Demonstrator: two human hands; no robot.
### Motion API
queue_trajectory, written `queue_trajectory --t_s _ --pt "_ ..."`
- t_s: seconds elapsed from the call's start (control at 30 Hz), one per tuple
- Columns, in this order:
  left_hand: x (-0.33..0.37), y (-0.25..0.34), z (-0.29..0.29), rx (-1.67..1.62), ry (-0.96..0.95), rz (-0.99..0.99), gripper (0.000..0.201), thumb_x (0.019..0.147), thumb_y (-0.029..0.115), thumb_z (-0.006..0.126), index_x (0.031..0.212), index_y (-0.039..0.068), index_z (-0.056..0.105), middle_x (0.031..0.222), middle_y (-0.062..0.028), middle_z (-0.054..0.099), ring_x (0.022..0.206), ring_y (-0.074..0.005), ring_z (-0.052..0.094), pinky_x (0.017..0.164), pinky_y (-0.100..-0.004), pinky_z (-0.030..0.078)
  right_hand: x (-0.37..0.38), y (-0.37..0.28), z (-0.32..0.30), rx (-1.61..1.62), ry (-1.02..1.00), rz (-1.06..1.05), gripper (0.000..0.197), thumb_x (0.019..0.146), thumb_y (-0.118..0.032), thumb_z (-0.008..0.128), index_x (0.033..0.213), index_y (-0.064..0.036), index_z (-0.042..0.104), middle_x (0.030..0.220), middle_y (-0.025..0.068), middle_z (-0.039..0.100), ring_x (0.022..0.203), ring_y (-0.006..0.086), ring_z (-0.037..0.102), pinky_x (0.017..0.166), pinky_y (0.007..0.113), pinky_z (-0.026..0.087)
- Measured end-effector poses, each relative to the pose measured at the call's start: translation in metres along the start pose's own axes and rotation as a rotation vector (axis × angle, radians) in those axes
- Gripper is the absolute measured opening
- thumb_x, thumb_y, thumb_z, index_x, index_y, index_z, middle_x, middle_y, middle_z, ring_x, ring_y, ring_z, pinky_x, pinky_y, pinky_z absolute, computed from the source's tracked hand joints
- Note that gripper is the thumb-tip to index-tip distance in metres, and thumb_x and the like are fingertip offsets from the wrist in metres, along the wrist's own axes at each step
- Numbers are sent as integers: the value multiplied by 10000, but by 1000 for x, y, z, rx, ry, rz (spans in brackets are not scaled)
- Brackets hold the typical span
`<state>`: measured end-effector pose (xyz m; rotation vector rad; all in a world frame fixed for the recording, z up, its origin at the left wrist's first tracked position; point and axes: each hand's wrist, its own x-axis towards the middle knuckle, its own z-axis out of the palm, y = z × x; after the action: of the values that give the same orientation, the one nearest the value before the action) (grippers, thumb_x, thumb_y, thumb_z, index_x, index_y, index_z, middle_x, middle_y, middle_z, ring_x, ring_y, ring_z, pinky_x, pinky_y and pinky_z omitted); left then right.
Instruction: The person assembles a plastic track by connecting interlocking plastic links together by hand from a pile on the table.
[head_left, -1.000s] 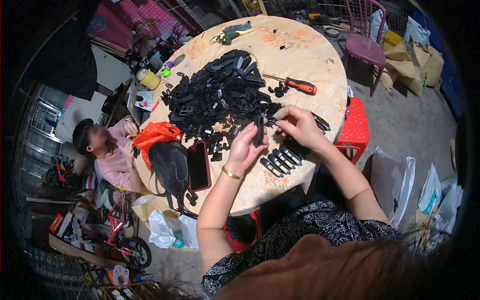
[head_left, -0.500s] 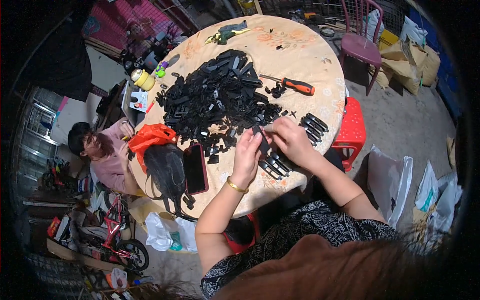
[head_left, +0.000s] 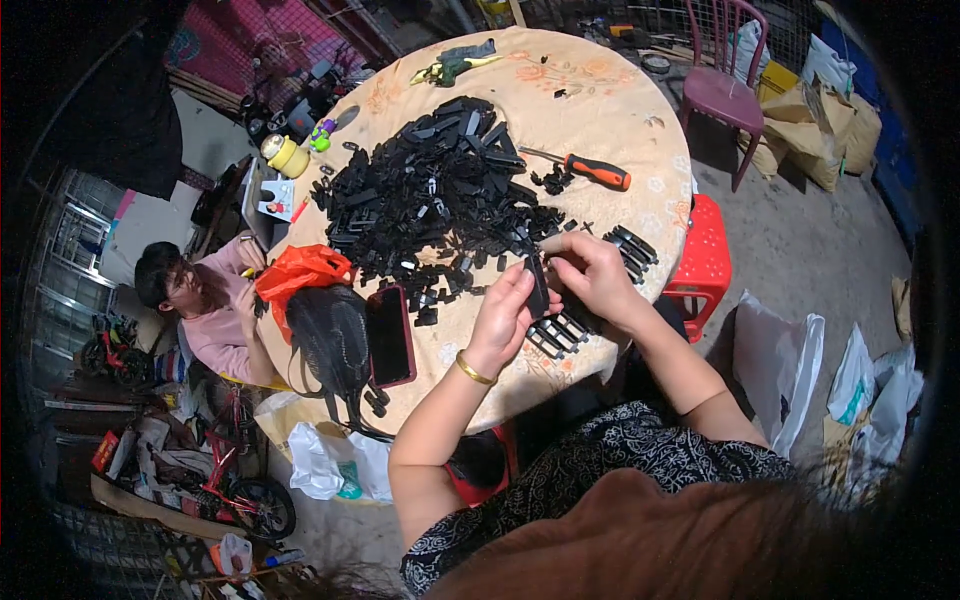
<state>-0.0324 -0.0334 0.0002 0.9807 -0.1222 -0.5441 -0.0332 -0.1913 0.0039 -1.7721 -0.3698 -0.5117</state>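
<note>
My left hand [head_left: 505, 312] is closed around a long black plastic piece [head_left: 539, 287], held upright just over the near edge of the table. Close by on the right, my right hand [head_left: 597, 280] has its thumb and forefinger pinched near the top of that piece; anything between those fingertips is too small to make out. Beyond both hands spreads a big heap of black plastic parts [head_left: 430, 185]. One row of black parts [head_left: 558, 335] lies just below my hands, and another row of similar parts [head_left: 630, 252] is to their right.
An orange-and-black screwdriver [head_left: 598, 172] lies on the round cloth-covered table [head_left: 620, 110]. To the left are a phone [head_left: 391, 337], a black mesh bag [head_left: 330, 335] and an orange plastic bag [head_left: 303, 272]. A person [head_left: 222, 310] sits at the left. A red stool [head_left: 703, 255] stands at the right.
The black piece has swung more upright in my left hand. My right hand has shifted slightly right and down, its fingers still by the piece's upper end.
</note>
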Motion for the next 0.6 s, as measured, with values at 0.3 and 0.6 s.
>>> queue_trajectory --t_s 0.3,0.6 --pt "-2 -1 6 85 17 25 252 903 166 435 1086 -5 459 898 -84 568 746 -159 589 702 -308 519 -1 -12 -1 -196 34 -159 121 682 -29 611 799 -7 592 708 118 552 623 254 568 537 305 462" --pt "-2 -10 3 170 66 99 245 904 138 431 1088 -17 476 907 -75 574 757 -140 592 681 -273 521 -3 -12 3 -463 -155 -379 137 651 -36 615 758 -5 536 773 116 515 695 286 525 631 340 449"
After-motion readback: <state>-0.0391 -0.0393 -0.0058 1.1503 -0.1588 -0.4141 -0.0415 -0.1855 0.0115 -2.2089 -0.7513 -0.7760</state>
